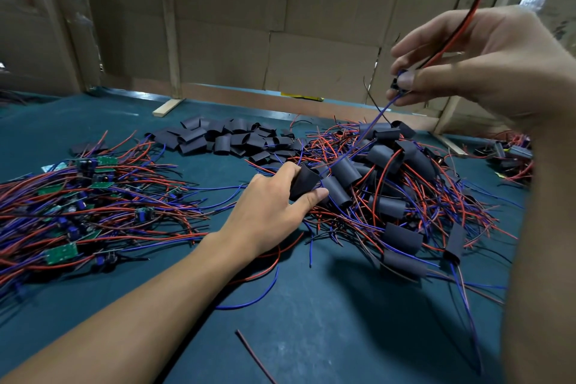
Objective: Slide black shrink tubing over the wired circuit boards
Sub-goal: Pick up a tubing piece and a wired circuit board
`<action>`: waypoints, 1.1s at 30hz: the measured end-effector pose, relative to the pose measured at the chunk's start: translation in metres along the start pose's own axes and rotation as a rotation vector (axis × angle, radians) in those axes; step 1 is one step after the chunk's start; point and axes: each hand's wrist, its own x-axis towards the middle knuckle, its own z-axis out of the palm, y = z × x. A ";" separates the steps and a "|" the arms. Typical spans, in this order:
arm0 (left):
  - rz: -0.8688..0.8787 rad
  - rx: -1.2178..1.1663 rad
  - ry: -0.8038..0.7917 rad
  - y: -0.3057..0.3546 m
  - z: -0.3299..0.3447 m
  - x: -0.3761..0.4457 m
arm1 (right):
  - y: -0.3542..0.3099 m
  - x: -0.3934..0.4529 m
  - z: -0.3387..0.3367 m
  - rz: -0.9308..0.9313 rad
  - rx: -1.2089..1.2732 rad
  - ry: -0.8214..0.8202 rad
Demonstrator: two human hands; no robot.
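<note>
On the dark teal felt-covered bench (pixel 296 305), walled by brown cardboard sheets (pixel 249 9) (taped seams), the left hand (pixel 268 215) pinches a black shrink-tubing sleeve (pixel 304 182) mid-bench while the raised right hand (pixel 467 62) grips a small wired circuit board (pixel 398 84) near the far right corner.

— What sits in the right hand (pixel 486 62)?
— Fingers cover it; only a dark bit shows.
— The red wire (pixel 458 31)?
— Runs off the top edge.

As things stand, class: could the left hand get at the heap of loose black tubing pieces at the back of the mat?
Probably yes. The left hand already grips one tubing piece, and the heap of loose tubing lies just beyond it, with only stray wires between.
</note>
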 end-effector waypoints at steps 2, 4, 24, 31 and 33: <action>0.000 0.003 -0.004 0.001 0.000 0.000 | 0.000 0.000 0.001 -0.005 -0.012 -0.028; 0.000 0.008 -0.006 0.001 -0.001 0.000 | 0.000 0.001 0.001 -0.003 -0.008 -0.056; 0.189 0.383 0.476 0.006 -0.015 0.005 | 0.047 0.032 0.100 0.208 0.175 -0.221; 0.149 0.297 0.525 0.009 -0.017 0.006 | 0.048 0.033 0.097 0.180 0.206 -0.270; 0.152 0.301 0.526 0.008 -0.018 0.006 | 0.047 0.032 0.097 0.196 0.229 -0.304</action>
